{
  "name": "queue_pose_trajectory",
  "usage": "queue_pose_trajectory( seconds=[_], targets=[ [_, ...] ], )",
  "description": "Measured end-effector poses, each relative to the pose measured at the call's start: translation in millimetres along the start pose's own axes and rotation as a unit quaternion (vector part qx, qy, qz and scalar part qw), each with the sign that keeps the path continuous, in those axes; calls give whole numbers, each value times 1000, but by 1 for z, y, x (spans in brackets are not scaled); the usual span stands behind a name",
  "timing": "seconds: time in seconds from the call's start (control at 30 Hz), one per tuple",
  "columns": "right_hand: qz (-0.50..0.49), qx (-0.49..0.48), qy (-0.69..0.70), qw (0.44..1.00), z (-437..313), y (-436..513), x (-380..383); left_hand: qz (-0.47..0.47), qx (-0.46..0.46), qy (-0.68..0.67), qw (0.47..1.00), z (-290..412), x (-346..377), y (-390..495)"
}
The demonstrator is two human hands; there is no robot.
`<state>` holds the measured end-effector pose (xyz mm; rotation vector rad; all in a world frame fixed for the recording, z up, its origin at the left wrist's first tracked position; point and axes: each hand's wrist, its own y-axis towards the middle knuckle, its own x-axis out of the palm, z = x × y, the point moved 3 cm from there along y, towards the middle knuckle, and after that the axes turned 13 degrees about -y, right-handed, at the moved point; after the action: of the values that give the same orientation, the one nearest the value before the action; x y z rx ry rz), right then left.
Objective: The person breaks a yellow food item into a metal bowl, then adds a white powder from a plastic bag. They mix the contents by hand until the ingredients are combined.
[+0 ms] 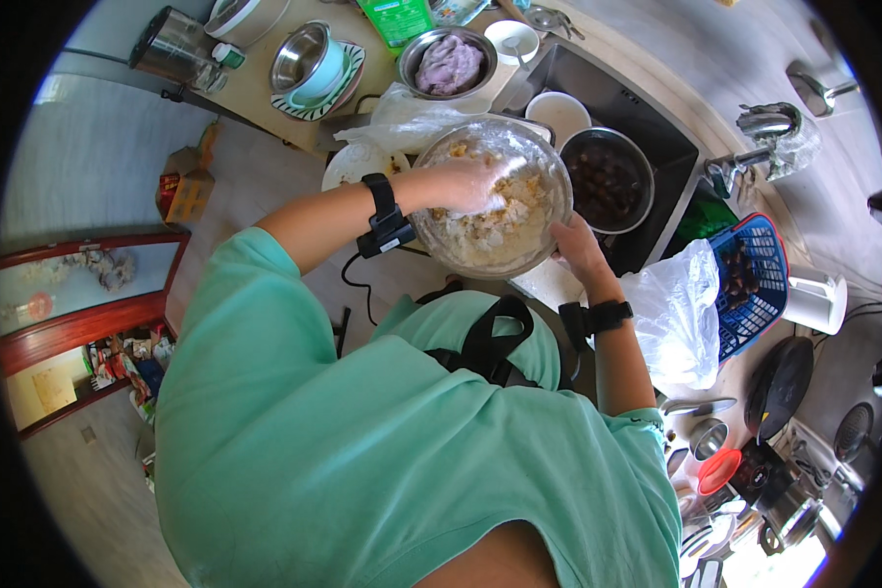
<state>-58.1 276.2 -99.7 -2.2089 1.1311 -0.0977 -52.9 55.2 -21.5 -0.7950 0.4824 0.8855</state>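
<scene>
A large bowl [501,268] holds a crumbly mix of flour and yellowish-brown lumps [511,209]. My left hand [478,184] reaches down into this mix, dusted white and blurred at the fingers, so whether they grip any of it is unclear. On the near right side of the bowl, my right hand [575,246] grips the rim with the thumb over it. Both wrists wear black straps with small devices. Just right of the bowl, a metal pot of dark brown round items in liquid [606,180] stands at the sink.
Behind the bowl are a steel bowl of purple dough [450,65], a plastic bag [404,121] and a white bowl with a spoon [512,42]. The sink [672,143] and faucet [735,165] lie to the right. A blue basket [753,323] and a knife [702,406] are nearer.
</scene>
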Motion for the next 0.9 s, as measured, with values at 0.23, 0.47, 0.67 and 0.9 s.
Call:
queue_pose_trajectory(
  seconds=[0.23, 0.47, 0.67, 0.9],
  targets=[
    [12, -19, -70, 997, -5, 0, -3, 23, 10, 187, 982, -29, 3, 71],
    [-17, -50, -85, 995, -7, -3, -8, -131, 143, 212, 958, 40, 55, 47],
    [-2, -47, -85, 995, -9, -3, -6, -18, 86, 89, 992, 1, 23, -7],
    [40, -36, -75, 996, -4, -3, -1, 3, 0, 116, 993, -56, 14, 45]
  ],
)
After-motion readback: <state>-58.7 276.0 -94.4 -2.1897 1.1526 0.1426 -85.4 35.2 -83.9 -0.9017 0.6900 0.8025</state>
